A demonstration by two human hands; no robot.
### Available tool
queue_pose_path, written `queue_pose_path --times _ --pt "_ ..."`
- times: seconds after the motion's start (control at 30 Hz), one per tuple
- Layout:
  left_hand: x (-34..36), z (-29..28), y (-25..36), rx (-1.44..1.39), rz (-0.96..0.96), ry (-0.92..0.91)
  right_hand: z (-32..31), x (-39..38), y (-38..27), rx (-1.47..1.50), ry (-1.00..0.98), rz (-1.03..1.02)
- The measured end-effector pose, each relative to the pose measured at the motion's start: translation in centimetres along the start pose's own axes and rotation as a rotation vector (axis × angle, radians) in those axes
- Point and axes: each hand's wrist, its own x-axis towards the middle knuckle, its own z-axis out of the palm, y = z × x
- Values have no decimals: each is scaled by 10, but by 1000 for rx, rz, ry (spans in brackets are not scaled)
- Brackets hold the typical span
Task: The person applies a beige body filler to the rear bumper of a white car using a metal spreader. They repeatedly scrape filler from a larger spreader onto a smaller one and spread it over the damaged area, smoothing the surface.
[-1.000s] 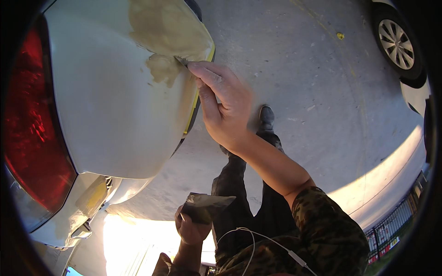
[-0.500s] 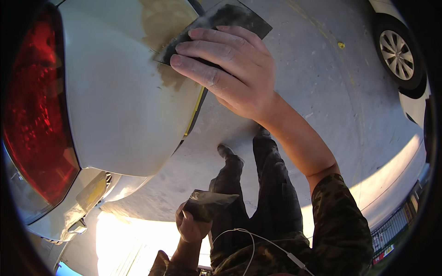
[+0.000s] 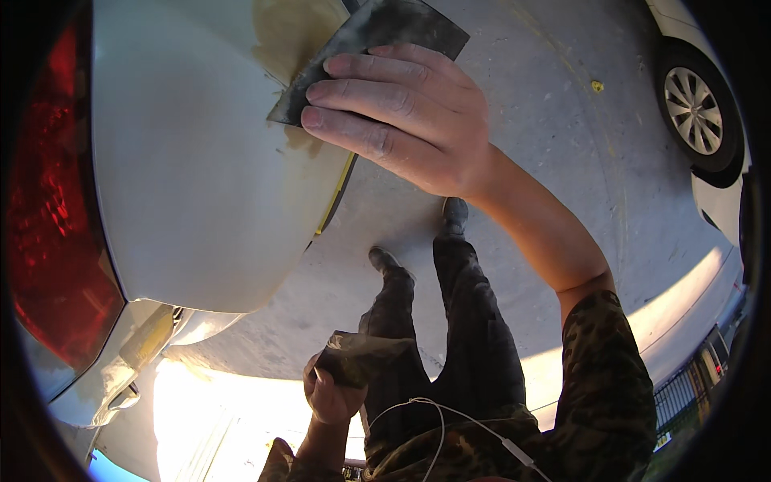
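Showing broadside — dark blade (image 3: pixel 393 26) in right hand (image 3: pixel 414 120) — only a sliver earlier.

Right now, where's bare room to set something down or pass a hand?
Floor between right forearm and car wheel. Hand room, probably: over pale panel, between tail light and yellow edge strip. Crowded: brown patch, partly behind dark sheet in the right hand; around left hand and its dark piece, near legs.

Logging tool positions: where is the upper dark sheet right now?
At the head view's top centre, the dark sheet is in the right hand, partly hiding the tan patch on the car panel.
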Motion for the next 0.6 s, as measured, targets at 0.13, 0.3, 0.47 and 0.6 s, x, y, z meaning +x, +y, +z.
queue_pose_path --times 0.13,0.3,0.47,0.6 --pt "1 0 0 -5 -23 -2 0 -3 -3 -15 83 -124" --pt "3 3 -3 16 -42 1 1 -3 7 -18 100 -80" --pt "4 9 -4 -6 -10 21 2 -7 7 48 71 -33" --pt "6 9 -6 20 -9 31 2 -14 6 127 83 32"
